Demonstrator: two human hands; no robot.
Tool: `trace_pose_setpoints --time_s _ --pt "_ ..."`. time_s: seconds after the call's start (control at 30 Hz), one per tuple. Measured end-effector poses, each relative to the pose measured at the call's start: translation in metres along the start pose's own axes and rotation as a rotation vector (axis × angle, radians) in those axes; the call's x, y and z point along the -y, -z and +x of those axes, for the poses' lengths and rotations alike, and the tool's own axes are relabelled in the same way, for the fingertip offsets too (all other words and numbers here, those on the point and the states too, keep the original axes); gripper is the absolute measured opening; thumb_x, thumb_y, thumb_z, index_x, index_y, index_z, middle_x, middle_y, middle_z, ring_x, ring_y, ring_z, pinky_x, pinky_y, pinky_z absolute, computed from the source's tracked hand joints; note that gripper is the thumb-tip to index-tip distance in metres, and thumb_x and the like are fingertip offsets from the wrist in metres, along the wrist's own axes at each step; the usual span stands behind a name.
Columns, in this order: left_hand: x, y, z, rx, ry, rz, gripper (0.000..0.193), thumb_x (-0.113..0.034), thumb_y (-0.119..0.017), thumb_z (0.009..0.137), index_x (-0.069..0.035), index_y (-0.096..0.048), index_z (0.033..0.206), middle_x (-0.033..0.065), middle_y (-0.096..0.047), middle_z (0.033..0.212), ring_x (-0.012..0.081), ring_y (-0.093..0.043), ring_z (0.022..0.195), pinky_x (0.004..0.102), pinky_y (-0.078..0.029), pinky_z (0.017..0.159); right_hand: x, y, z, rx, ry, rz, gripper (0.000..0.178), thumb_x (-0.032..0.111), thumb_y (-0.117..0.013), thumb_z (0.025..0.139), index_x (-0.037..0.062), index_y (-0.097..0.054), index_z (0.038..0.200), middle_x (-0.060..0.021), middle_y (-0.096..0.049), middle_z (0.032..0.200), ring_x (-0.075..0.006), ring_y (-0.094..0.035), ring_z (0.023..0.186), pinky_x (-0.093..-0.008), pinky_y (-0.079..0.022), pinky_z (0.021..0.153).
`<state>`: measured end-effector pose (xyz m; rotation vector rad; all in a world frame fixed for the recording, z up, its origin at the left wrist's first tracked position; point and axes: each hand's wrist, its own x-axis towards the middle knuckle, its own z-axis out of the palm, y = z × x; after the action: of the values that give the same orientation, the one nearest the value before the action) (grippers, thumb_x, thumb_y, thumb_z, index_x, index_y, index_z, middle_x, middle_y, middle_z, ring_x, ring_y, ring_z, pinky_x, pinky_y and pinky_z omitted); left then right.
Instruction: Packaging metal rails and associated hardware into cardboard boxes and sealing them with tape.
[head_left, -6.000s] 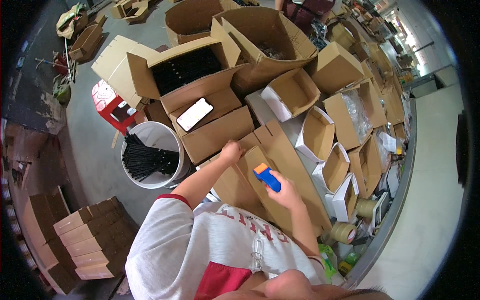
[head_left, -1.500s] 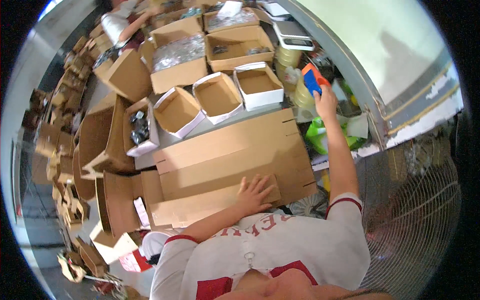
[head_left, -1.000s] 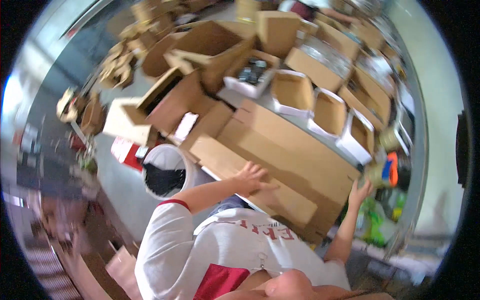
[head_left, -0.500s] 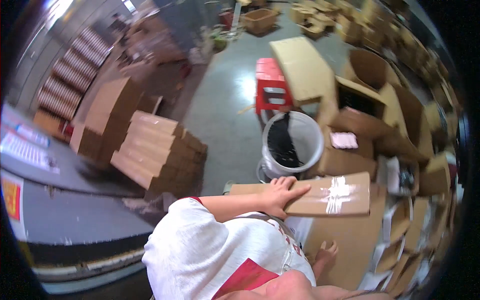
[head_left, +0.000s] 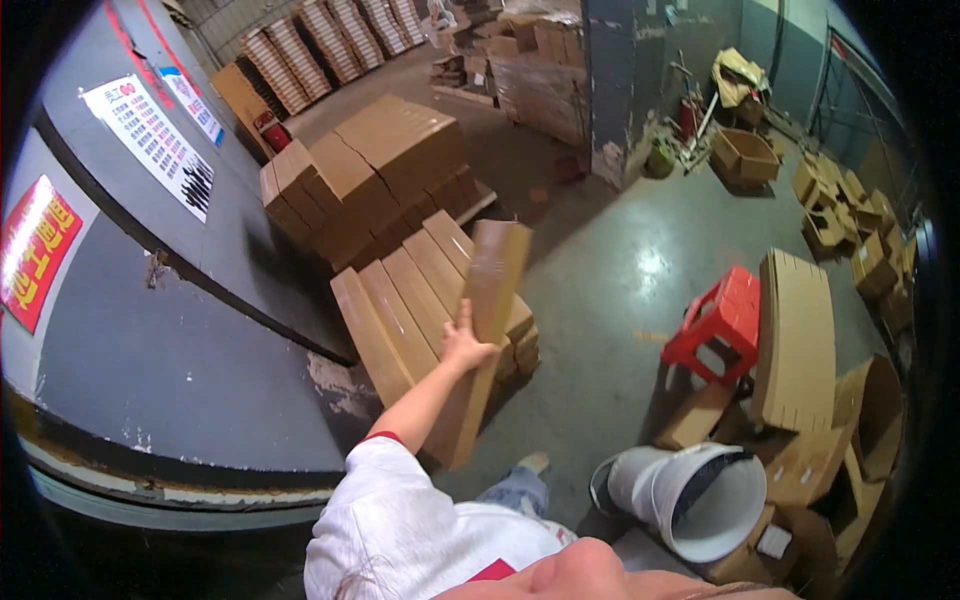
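Note:
A long, narrow brown cardboard box [head_left: 498,262] with clear tape at its far end is in my left hand [head_left: 468,345]. My thumb and fingers spread over the box's upper side, and its lower edge is partly hidden by my forearm. Below and behind it lies a stack of similar long boxes [head_left: 398,290], laid side by side in layers. The held box overlaps this stack in the view, and I cannot tell whether the two touch. My right hand is out of view.
Larger stacked boxes [head_left: 385,150] stand beyond, near a grey wall [head_left: 190,400] on the left. To the right are a red stool [head_left: 725,315], flat cardboard sheets [head_left: 797,340] and a white bucket [head_left: 650,490] with dark material inside. Open cartons [head_left: 746,158] lie farther off.
My view and body have turned left. My left hand has carried the long box from beside the bucket to over the stack of long boxes. My right hand has left the view.

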<state>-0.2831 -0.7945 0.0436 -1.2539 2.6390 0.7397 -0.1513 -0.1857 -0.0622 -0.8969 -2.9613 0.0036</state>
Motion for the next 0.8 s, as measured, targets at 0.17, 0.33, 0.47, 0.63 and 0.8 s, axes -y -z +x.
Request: trace_pose_setpoints --time_s 0.17,0.33,0.47,0.63,0.8 --pt "0.109 0.011 0.125 -0.272 0.483 -0.072 0.107 -0.046 -0.072 0.070 -0.037 0.002 0.148 0.0229 -0.014 0.147 0.0418 -0.023 0.134 0.0608 -0.029 0.102 0.128 -0.023 0.062 0.101 0.180 0.000 0.076 0.053 -0.059 0.076 0.0062 -0.043 0.133 -0.0203 -0.045 0.133 -0.0383 -0.045 0.119 -0.0512 -0.037 0.098" --pt "0.141 -0.056 0.086 0.030 0.365 0.130 0.085 -0.047 -0.067 0.077 -0.039 -0.018 0.146 0.0125 0.011 0.155 0.0444 0.004 0.140 0.0641 -0.011 0.108 0.105 -0.036 0.067 0.075 0.160 -0.024 0.081 0.060 -0.057 0.075 0.0066 -0.042 0.134 -0.0201 -0.044 0.134 -0.0382 -0.044 0.121 -0.0529 -0.037 0.098" --pt "0.123 -0.071 0.009 0.218 0.164 0.372 0.086 -0.064 -0.063 0.072 -0.036 -0.027 0.145 0.0128 0.017 0.154 0.0478 0.010 0.138 0.0637 -0.008 0.108 0.041 -0.044 0.060 0.011 0.090 -0.051 0.085 0.065 -0.054 0.074 0.0069 -0.042 0.135 -0.0199 -0.044 0.135 -0.0381 -0.044 0.122 -0.0542 -0.036 0.098" --pt "0.151 -0.082 -0.003 0.242 -0.194 0.673 0.081 -0.052 -0.073 0.068 -0.032 -0.038 0.139 0.0046 0.002 0.156 0.0481 0.002 0.139 0.0649 -0.020 0.105 -0.052 -0.102 0.087 -0.299 0.270 -0.132 0.091 0.072 -0.052 0.073 0.0073 -0.041 0.136 -0.0197 -0.043 0.136 -0.0380 -0.043 0.124 -0.0559 -0.035 0.098" --pt "0.175 -0.098 0.013 0.210 -0.137 0.687 0.079 -0.037 -0.079 0.067 -0.030 -0.040 0.135 0.0025 0.000 0.156 0.0482 -0.004 0.139 0.0602 -0.026 0.106 0.200 0.001 0.117 0.436 0.167 -0.065 0.076 0.064 -0.048 0.083 0.0267 -0.025 0.146 -0.0077 -0.028 0.150 -0.0422 -0.038 0.128 -0.0658 -0.038 0.091"
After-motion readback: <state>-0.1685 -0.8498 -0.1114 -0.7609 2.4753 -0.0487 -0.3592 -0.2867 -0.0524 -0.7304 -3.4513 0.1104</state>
